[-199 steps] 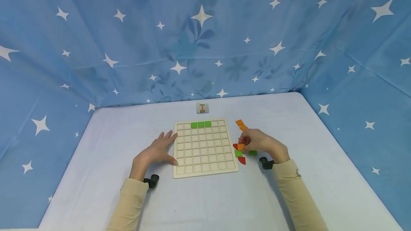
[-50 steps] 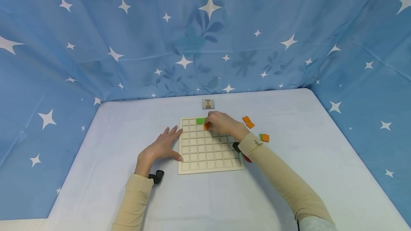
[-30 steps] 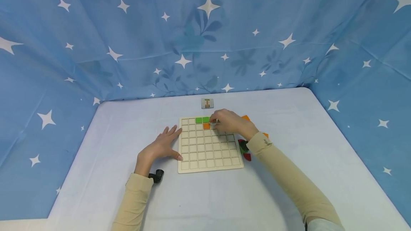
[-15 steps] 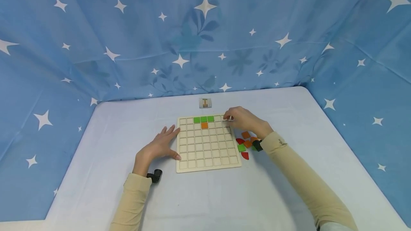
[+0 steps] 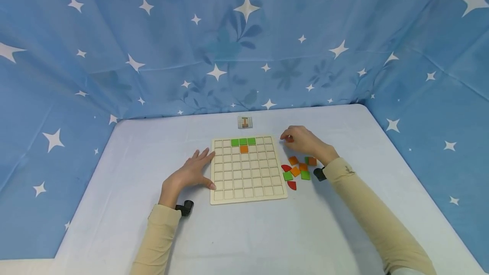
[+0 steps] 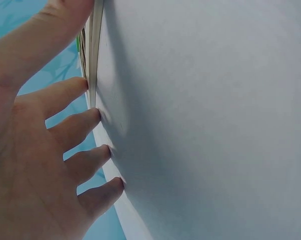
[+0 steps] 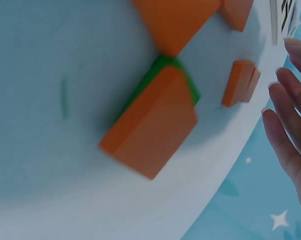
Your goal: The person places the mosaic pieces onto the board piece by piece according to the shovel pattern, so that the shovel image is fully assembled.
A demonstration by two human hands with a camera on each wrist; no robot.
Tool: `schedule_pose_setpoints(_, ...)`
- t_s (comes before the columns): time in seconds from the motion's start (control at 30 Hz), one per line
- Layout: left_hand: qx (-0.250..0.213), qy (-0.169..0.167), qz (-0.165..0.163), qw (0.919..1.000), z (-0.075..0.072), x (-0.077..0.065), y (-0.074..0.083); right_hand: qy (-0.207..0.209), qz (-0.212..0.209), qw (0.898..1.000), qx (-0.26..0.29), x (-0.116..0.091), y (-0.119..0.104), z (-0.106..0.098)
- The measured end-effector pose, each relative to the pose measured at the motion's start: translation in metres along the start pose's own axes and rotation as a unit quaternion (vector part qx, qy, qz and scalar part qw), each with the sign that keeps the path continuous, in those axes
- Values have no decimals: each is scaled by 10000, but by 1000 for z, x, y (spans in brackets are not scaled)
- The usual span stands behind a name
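Note:
A pale wooden grid board (image 5: 246,198) lies on the table, with green square tiles (image 5: 243,141) in its far row and one orange tile (image 5: 244,149) just below them. My left hand (image 5: 191,172) rests at the board's left side, thumb and fingers spread; in the left wrist view, fingertips meet the board's edge (image 6: 93,60). Beyond the board's far right corner is my right hand (image 5: 303,139), its fingers bent loosely over the table. In the right wrist view these fingers (image 7: 285,135) hold nothing, and two small orange tiles (image 7: 239,82) lie close by the fingertips.
Right of the board lie loose orange tiles (image 5: 295,172), green tiles (image 5: 288,176) and red quarter-round pieces (image 5: 292,185). One orange tile (image 7: 153,125) lies on a green one. A small pattern card (image 5: 245,122) sits behind the board. A blue star-printed curtain (image 5: 172,46) surrounds the table.
An orange tile that my right hand held earlier now sits in the board's second row. That hand has since moved right, off the board. My left hand has stayed at the board's edge.

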State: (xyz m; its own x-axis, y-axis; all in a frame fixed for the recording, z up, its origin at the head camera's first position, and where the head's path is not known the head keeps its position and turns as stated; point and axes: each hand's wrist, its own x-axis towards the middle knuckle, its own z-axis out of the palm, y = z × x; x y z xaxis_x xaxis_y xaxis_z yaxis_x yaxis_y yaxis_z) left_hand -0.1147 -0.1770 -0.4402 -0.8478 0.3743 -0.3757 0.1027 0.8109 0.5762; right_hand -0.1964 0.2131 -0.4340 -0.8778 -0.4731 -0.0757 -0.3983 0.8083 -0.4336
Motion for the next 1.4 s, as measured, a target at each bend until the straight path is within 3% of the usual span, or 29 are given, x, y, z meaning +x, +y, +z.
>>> schedule_pose_setpoints(0.3, -34, -41, -51, 10000, 1, 0, -1, 156, 313, 9988, 340, -2, 20, 2)
schedule_pose_setpoints(0.57, -50, -171, -28, 9998, -2, -1, 0, 118, 313, 9988, 346, 1, 28, 4)
schedule_pose_setpoints(0.93, 86, -268, 20, 9996, -2, -1, -1, -145, 631, 9971, 406, 1, 29, 3)
schedule_pose_setpoints(1.4, 166, -100, 72, 9998, -2, 0, -2, -260, 1015, 9937, 398, 2, 26, 1)
